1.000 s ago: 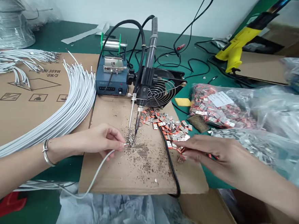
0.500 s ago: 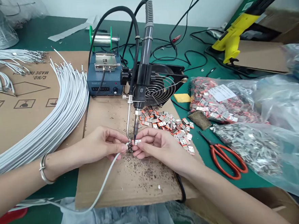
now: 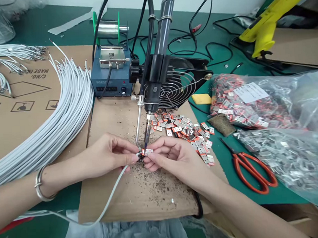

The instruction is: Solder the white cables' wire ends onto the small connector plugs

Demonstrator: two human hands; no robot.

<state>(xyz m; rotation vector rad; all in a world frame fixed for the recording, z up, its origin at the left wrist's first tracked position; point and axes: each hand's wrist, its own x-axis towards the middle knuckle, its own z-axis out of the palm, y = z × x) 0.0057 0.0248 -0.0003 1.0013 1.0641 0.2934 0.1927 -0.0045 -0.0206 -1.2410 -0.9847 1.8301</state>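
Observation:
My left hand (image 3: 109,157) pinches the end of a white cable (image 3: 110,196) that trails down and left over the cardboard. My right hand (image 3: 168,156) pinches a small red and silver connector (image 3: 147,151) against the cable's end. Both meet directly under the tip of a fixed soldering iron (image 3: 152,86), beside its thin solder feed tube (image 3: 139,122). Dark solder debris lies on the cardboard sheet (image 3: 112,118) below them. A loose pile of the same connectors (image 3: 187,128) sits just right of the iron.
A bundle of white cables (image 3: 63,118) curves at the left. Behind stand a blue soldering station (image 3: 110,80) with a solder spool and a fan (image 3: 178,86). Red scissors (image 3: 253,170), bags of connectors (image 3: 245,105) and metal shells (image 3: 276,154), and a yellow glue gun (image 3: 264,28) lie to the right.
My right hand picked a connector from the pile and carried it left to the cable end under the iron tip. My left hand stayed put. The view has drifted closer.

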